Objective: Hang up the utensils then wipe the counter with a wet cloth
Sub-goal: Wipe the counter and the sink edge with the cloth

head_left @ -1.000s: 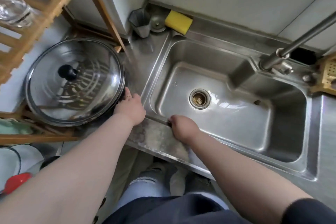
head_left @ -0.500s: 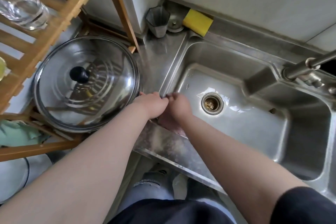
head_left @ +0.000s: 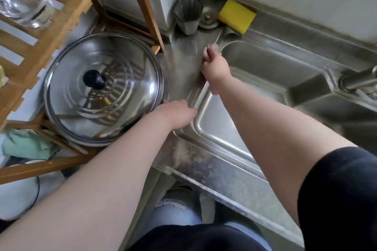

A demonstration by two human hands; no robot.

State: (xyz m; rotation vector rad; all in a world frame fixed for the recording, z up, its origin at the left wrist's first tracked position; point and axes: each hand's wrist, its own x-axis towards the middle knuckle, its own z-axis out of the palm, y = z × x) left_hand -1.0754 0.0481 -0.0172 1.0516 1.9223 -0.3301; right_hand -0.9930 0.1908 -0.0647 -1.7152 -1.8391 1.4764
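One glass pot lid (head_left: 103,89), one yellow sponge (head_left: 236,16), one grey cup (head_left: 188,16), one sink (head_left: 265,79), one tap (head_left: 359,79), one wooden rack (head_left: 57,6), one green cloth (head_left: 26,144), two hands.

Right hand (head_left: 214,68): on the steel tabletop (head_left: 181,61) at the sink's (head_left: 265,71) left rim, fingers (head_left: 208,52) curled over a pale cloth (head_left: 215,47), mostly hidden.
Left hand (head_left: 177,113): resting at the sink's near-left corner, just beside the glass lid (head_left: 102,89).
Back corner: grey cup (head_left: 188,16), yellow sponge (head_left: 236,16).
Left: wooden rack (head_left: 51,12).
Right edge: faucet (head_left: 359,80).
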